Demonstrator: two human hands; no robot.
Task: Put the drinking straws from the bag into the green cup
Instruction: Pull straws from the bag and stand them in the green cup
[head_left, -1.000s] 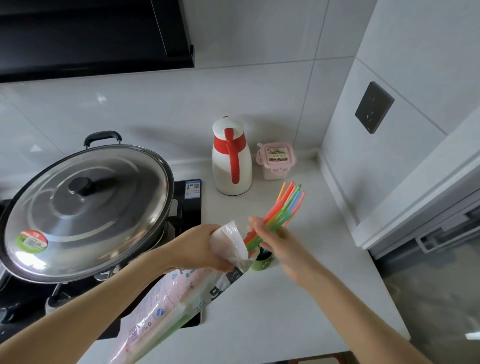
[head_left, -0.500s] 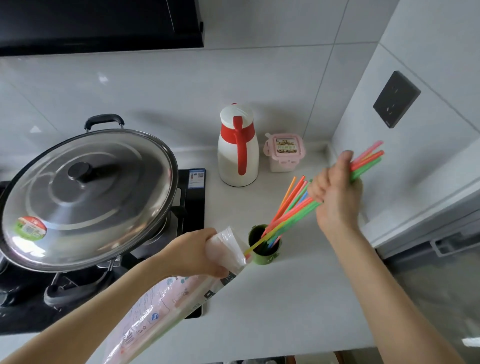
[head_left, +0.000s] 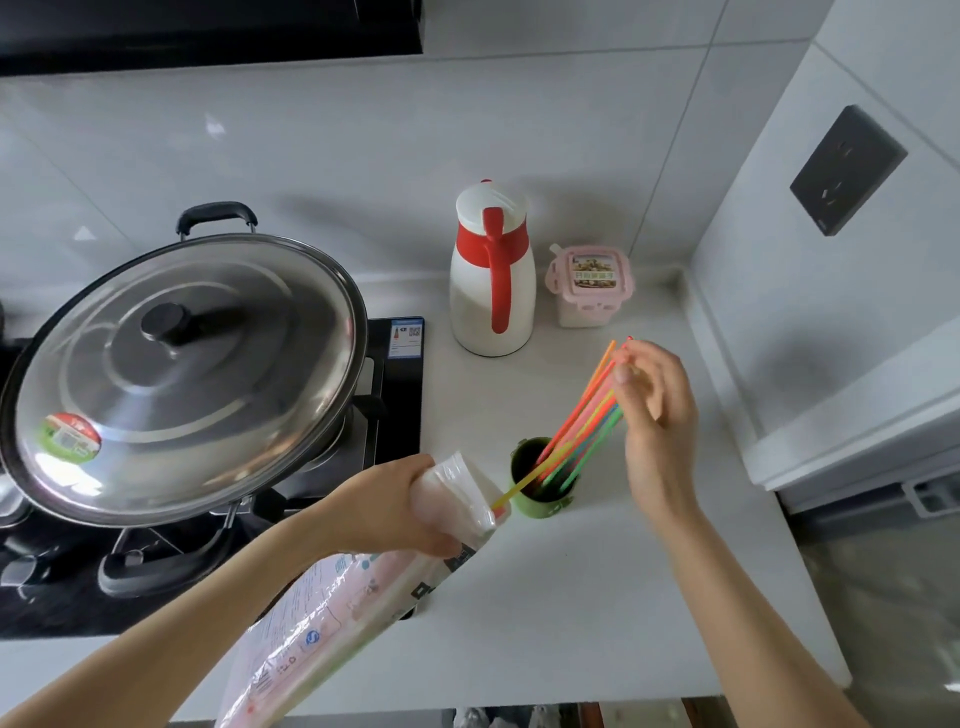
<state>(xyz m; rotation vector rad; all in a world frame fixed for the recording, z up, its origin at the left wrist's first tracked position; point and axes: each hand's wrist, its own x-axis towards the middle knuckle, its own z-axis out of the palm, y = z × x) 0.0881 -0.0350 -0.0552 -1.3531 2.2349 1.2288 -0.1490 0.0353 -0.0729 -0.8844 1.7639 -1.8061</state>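
Observation:
A small green cup (head_left: 540, 501) stands on the white counter. A bundle of coloured straws (head_left: 584, 421) leans in it, tilted up to the right. One yellow straw (head_left: 511, 491) lies lower and runs from the bundle to the bag's mouth. My right hand (head_left: 654, 410) is at the upper ends of the straws, with its fingers loosely curled around them. My left hand (head_left: 395, 499) grips the clear and pink plastic bag (head_left: 332, 613) near its open end, just left of the cup.
A large wok with a steel lid (head_left: 176, 374) sits on the black stove (head_left: 400, 405) at the left. A white and red jug (head_left: 491, 270) and a pink-lidded box (head_left: 589, 286) stand at the back. A wall with a dark socket (head_left: 847, 171) closes off the right.
My right hand has come down and left from near the wall. The straws it carried now stand with their lower ends in the cup. The left hand and bag have stayed put.

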